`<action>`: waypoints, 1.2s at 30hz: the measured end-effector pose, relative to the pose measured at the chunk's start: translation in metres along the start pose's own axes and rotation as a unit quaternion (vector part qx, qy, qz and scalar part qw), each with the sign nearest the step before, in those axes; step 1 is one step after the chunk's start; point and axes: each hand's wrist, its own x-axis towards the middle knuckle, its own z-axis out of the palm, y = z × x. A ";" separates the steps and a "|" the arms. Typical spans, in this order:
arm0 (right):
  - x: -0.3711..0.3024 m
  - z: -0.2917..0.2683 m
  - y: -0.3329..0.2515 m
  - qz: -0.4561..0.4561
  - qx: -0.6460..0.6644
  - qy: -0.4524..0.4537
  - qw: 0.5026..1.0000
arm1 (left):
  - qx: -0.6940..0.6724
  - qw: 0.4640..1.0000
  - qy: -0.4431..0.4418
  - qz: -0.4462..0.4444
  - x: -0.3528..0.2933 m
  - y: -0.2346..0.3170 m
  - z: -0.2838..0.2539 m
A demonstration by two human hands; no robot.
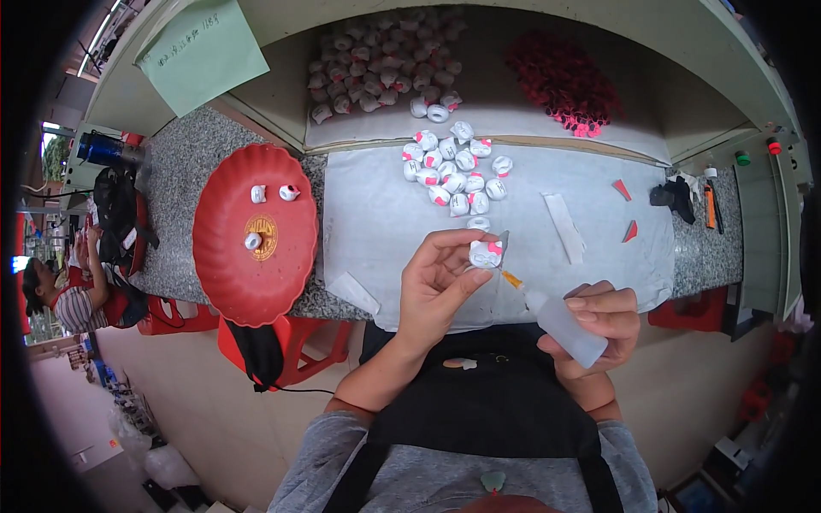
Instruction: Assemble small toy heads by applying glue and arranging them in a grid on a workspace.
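Observation:
My left hand pinches a small white figurine head with pink parts between thumb and fingers. A thin grey piece stands at the head's right side; I cannot tell how it is attached. My right hand is wrapped round a translucent white squeeze bottle, tilted with its orange nozzle pointing at the head. The nozzle tip is close to the head, and contact cannot be made out. Just beyond my left hand, several similar white heads lie on a pale sheet.
A red scalloped tray with a few small pieces stands at left. On the shelf behind are a pile of white heads and a heap of pink-red pieces. A folded white strip lies right. A person sits far left.

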 end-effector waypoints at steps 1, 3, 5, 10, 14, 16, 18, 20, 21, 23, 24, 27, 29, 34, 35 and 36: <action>0.000 0.002 0.001 -0.010 -0.009 0.009 1.000 | -0.002 1.000 0.000 -0.003 0.000 0.000 0.000; 0.000 0.003 0.001 -0.019 -0.018 0.019 0.999 | 0.002 1.000 -0.003 -0.003 -0.002 -0.002 0.000; -0.001 0.003 0.000 -0.003 -0.006 0.015 1.000 | 0.006 1.000 -0.005 -0.002 -0.003 -0.003 0.000; -0.001 0.002 0.000 -0.006 -0.013 0.006 1.000 | 0.001 1.000 -0.002 -0.002 -0.002 -0.004 0.000; 0.000 -0.001 -0.001 -0.007 -0.019 0.008 1.000 | -0.010 1.000 0.011 -0.006 -0.003 -0.003 0.001; 0.000 -0.001 0.000 -0.010 -0.024 0.015 1.000 | -0.017 1.000 0.002 -0.005 -0.003 -0.005 0.000; 0.000 -0.001 0.001 -0.011 -0.028 0.021 0.999 | -0.018 1.000 -0.001 -0.011 -0.003 -0.004 0.001; -0.001 -0.001 0.002 -0.022 -0.030 0.026 0.999 | -0.019 1.000 -0.002 -0.018 -0.003 -0.003 0.002; -0.001 0.000 0.003 -0.021 -0.029 0.025 0.999 | -0.019 0.999 -0.002 -0.027 -0.003 -0.003 0.002; -0.002 0.000 0.003 -0.025 -0.029 0.030 0.999 | -0.019 0.999 0.000 -0.036 -0.003 -0.003 0.002; -0.002 0.001 0.003 -0.025 -0.029 0.029 0.999 | -0.018 0.999 -0.005 -0.038 -0.003 -0.003 0.001; -0.002 0.002 0.003 -0.021 -0.018 0.026 0.999 | -0.015 0.999 -0.010 -0.040 -0.003 -0.004 0.001; -0.002 0.002 0.003 -0.018 -0.016 0.021 0.999 | -0.015 0.999 -0.011 -0.040 -0.004 -0.005 0.001; -0.002 0.002 0.002 -0.018 -0.012 0.012 1.000 | -0.011 0.999 -0.023 -0.032 -0.005 -0.007 0.000; -0.002 0.002 0.003 -0.016 -0.012 0.012 1.000 | -0.012 0.999 -0.023 -0.031 -0.005 -0.007 0.000; -0.002 0.002 0.003 -0.016 -0.012 0.011 1.000 | 0.013 0.999 -0.026 -0.013 -0.004 -0.007 0.000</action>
